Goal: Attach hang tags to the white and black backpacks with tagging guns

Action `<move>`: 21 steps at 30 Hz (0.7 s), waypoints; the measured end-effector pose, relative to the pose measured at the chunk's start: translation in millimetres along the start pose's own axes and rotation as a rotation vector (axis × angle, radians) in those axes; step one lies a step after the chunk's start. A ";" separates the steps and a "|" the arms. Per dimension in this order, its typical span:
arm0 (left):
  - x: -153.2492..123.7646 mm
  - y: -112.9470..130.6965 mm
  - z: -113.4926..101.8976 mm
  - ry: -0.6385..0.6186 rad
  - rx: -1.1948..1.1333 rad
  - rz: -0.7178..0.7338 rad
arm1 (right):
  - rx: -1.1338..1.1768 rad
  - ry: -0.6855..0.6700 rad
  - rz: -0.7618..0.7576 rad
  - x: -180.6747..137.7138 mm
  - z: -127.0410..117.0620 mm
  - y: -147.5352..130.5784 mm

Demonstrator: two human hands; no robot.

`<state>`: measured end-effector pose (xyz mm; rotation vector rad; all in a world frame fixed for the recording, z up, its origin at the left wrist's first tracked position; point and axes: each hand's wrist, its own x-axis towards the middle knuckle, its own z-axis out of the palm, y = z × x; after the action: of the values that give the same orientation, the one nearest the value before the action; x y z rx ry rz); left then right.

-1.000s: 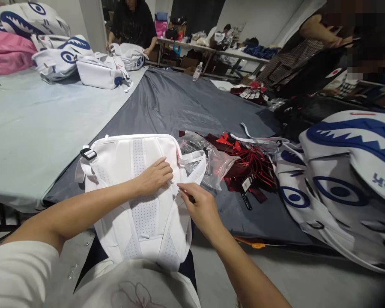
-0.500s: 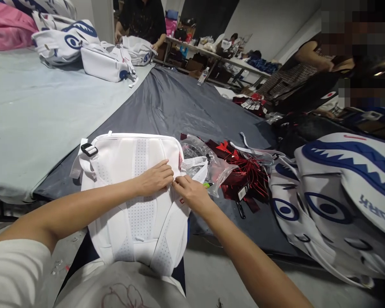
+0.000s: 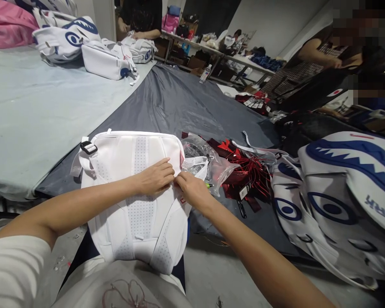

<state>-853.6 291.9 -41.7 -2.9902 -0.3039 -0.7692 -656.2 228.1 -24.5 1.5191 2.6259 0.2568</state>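
A white backpack (image 3: pixel 118 167) rests against my body and the table edge, with its back panel and shoulder straps facing up. My left hand (image 3: pixel 156 176) lies across the panel, its bent fingers closed on fabric near the right side. Right beside it, my right hand (image 3: pixel 192 188) pinches the backpack's right side; its fingertips almost meet those of my left hand. A small red patch shows just below my right fingers. At the upper left corner sits a black strap buckle (image 3: pixel 88 148). Whatever small part lies between the fingertips is hidden.
Clear plastic (image 3: pixel 222 171) and red tags with strings (image 3: pixel 250 167) lie to the right, near a black marker (image 3: pixel 241 209). White-and-blue backpacks (image 3: pixel 327 205) fill the far right. More bags (image 3: pixel 102 60) stand at the back left. Co-workers stand across the table and at right.
Both my hands stay at nearly the same spot on the backpack, the right one shifting slightly. The co-worker at the back has drawn both hands in over a white bag.
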 end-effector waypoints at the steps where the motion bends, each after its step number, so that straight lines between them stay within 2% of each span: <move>1: -0.6 -0.1 1.0 0.003 0.008 0.005 | 0.027 -0.031 0.044 2.6 -3.0 -1.5; 4: -2.5 0.1 4.3 0.011 0.054 0.005 | 0.124 -0.092 0.105 9.0 -13.1 -1.6; 8: -4.0 0.2 7.2 0.026 0.120 0.015 | 0.312 -0.101 0.125 12.9 -22.6 4.5; 12: -4.6 -0.8 8.7 0.023 0.142 0.021 | 0.394 -0.111 0.228 16.2 -25.2 4.1; 15: -5.0 -1.4 10.0 0.052 0.145 0.024 | 0.316 -0.057 0.254 15.8 -20.9 -0.6; 21: -5.7 -1.0 10.2 0.097 0.137 0.034 | 0.248 0.160 0.136 1.0 -1.1 -3.4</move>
<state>-853.8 292.8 -53.4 -2.8129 -0.2877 -0.8508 -659.8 227.3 -24.0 1.8306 2.7661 0.0655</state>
